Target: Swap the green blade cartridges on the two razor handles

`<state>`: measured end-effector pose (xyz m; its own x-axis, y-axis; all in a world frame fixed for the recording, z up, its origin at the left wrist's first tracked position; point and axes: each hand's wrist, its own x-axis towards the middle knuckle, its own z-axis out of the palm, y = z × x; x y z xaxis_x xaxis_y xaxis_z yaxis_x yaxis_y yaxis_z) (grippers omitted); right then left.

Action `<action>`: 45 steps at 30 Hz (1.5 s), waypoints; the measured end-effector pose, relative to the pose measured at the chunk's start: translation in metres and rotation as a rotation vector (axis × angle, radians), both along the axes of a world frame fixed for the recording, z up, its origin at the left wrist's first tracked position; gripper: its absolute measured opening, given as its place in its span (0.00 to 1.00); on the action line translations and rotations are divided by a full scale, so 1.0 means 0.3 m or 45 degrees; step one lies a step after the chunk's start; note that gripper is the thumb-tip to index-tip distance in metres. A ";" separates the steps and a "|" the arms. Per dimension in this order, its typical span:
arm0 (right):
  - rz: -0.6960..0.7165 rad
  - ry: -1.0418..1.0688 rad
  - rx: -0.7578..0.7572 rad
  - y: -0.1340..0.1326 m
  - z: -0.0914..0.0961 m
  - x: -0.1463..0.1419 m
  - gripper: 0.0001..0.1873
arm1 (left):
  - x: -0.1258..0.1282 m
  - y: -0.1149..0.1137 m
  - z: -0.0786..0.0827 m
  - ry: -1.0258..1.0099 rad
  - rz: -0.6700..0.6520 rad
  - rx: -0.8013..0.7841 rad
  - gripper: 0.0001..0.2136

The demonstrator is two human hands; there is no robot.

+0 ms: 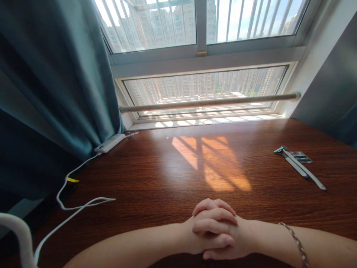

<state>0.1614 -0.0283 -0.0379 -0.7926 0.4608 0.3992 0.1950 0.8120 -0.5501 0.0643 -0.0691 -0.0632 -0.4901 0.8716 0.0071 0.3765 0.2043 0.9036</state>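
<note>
My left hand (193,236) and my right hand (241,238) are clasped together at the near edge of the wooden table (134,178). Their fingers interlace and wrap round each other, and no other object shows between them. A braided bracelet (295,238) circles my right wrist. Off to the right lies a razor (292,163) with a teal head, crossed near its head by a slim white handle (312,176). Beside them rests a small clear pack with dark green pieces (305,158), perhaps razor blades.
A white power strip (111,143) lies at the far left, against the blue-grey curtain (83,74). Its white cable (60,195) loops along the left side. At lower left a white curved tube (19,230) rises. Behind the table, a rail (209,103) crosses the window.
</note>
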 end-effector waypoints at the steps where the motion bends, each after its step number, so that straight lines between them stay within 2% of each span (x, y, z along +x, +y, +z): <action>1: 0.001 0.000 -0.003 0.000 0.001 0.000 0.27 | 0.001 0.000 0.003 -0.016 0.044 -0.001 0.04; 5: 0.012 -0.009 -0.017 0.000 -0.001 0.001 0.27 | 0.039 0.004 0.017 -0.136 0.256 -0.010 0.05; 7: 0.010 -0.020 -0.025 0.001 -0.003 0.002 0.27 | 0.057 0.004 0.024 -0.174 0.288 0.007 0.06; 10: 0.018 -0.026 -0.030 0.003 -0.006 0.002 0.27 | 0.050 -0.004 0.030 -0.185 0.209 0.013 0.09; 16: 0.033 0.045 0.003 0.006 -0.007 0.001 0.29 | -0.014 -0.020 0.021 -0.150 -0.115 0.023 0.11; 23: 0.033 0.082 0.019 0.006 -0.003 0.000 0.28 | -0.036 -0.027 -0.027 -0.078 -0.121 -0.038 0.11; 25: 0.038 0.087 0.005 0.006 0.000 -0.001 0.27 | -0.069 -0.012 -0.022 -0.062 -0.247 -0.082 0.10; 26: 0.043 0.087 -0.004 0.006 0.001 -0.001 0.26 | -0.089 0.003 -0.013 -0.061 -0.367 -0.092 0.09; 27: 0.048 0.086 -0.013 0.005 0.001 0.000 0.26 | -0.109 0.021 0.000 -0.057 -0.551 -0.100 0.07; 29: 0.049 0.075 -0.032 0.004 0.003 0.000 0.25 | -0.141 0.063 0.033 -0.031 -1.040 -0.157 0.06; 32: 0.025 0.026 -0.060 -0.001 0.007 0.000 0.24 | -0.157 0.113 0.076 -0.038 -1.285 -0.114 0.04; 34: 0.006 0.003 -0.057 -0.006 0.011 0.000 0.24 | -0.154 0.127 0.087 -0.037 -1.513 -0.002 0.04; 36: -0.021 0.028 -0.024 -0.010 0.012 -0.001 0.24 | -0.150 0.128 0.082 -0.054 -1.706 0.147 0.08; 39: -0.063 0.085 0.043 -0.012 0.001 -0.002 0.25 | -0.149 0.125 0.063 -0.160 -1.784 0.378 0.17; 41: -0.089 0.098 0.062 -0.007 -0.012 -0.004 0.27 | -0.152 0.128 0.059 -0.226 -1.826 0.515 0.18; 45: -0.160 0.058 0.075 0.014 -0.021 -0.011 0.32 | -0.158 0.142 0.088 -0.217 -1.780 0.536 0.18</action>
